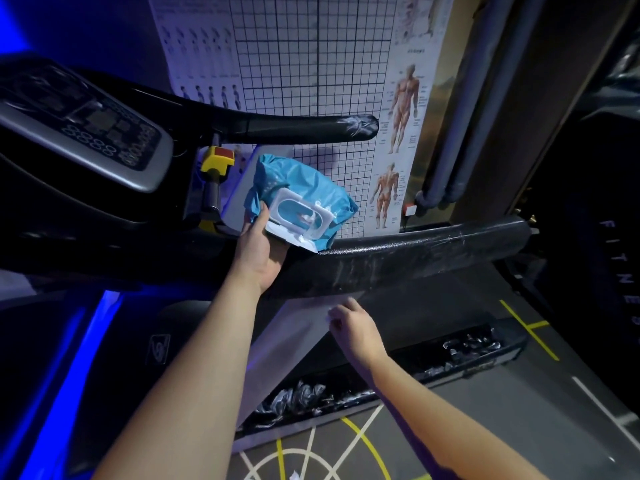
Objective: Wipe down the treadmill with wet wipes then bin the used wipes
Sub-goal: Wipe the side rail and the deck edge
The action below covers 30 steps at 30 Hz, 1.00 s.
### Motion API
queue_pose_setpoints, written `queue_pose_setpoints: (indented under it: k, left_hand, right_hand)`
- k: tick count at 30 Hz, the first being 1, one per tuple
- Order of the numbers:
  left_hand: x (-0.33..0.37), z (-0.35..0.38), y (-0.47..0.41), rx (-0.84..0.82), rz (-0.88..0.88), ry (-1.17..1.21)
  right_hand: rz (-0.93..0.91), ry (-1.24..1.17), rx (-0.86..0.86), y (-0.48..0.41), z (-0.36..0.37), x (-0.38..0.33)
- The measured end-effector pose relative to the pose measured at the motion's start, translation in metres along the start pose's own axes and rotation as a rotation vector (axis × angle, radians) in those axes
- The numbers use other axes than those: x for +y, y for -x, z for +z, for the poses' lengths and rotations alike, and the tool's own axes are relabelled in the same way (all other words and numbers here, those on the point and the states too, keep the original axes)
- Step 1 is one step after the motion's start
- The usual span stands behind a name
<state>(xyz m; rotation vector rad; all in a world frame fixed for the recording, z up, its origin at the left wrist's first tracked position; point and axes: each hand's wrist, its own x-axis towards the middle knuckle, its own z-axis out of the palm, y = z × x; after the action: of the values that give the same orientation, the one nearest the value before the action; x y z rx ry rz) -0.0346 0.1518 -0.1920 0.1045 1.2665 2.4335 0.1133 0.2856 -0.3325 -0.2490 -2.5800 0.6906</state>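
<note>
Left hand [258, 251]: arm outstretched, gripping blue plastic wet-wipe pack [301, 188], its lid open. Right hand [355, 329]: lowered, fingers curled, contents indiscernible.

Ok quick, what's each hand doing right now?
Left hand: holding the blue wet wipes pack, lid open.
Right hand: curled below the handrail; whether it pinches a wipe cannot be told.

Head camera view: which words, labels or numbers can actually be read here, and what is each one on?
"FITNES", letters running down the dark surface at the right edge; the end is cut off by the frame.
On the anatomy poster: captions too small to read.
On the treadmill console: button markings blurred, unreadable.
On the wet wipes pack: no print that can be read.
</note>
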Motion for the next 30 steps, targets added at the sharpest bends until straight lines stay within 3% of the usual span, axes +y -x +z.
queue_pose_setpoints:
  k: [3,7,9,14,18,24,26,30]
  left_hand:
    - [-0.003,-0.003,-0.003,-0.02,0.013,0.002]
    - [-0.004,-0.001,-0.004,-0.045,0.01,-0.004]
    - [-0.005,-0.002,-0.006,-0.036,0.012,-0.004]
    - [-0.004,-0.002,-0.004,-0.02,0.015,-0.002]
    - [-0.005,-0.004,-0.007,0.005,0.026,-0.014]
    - [-0.004,0.0,-0.005,-0.037,0.024,-0.013]
    - [-0.004,0.001,-0.005,-0.029,0.024,-0.02]
    - [-0.005,0.0,-0.004,-0.034,0.028,-0.033]
  right_hand:
    - [0.084,-0.112,0.091,0.011,-0.011,0.011]
    - [-0.026,-0.269,0.285,-0.016,-0.05,-0.009]
    - [-0.097,-0.274,0.304,-0.035,-0.056,-0.017]
    - [-0.142,-0.087,0.24,-0.036,-0.035,-0.007]
    - [-0.064,-0.009,-0.092,0.007,-0.007,0.02]
    - [0.127,-0.177,0.041,0.016,-0.022,0.027]
    - [0.18,-0.225,0.01,0.006,-0.031,0.02]
    - [0.088,-0.226,-0.07,-0.002,-0.038,0.007]
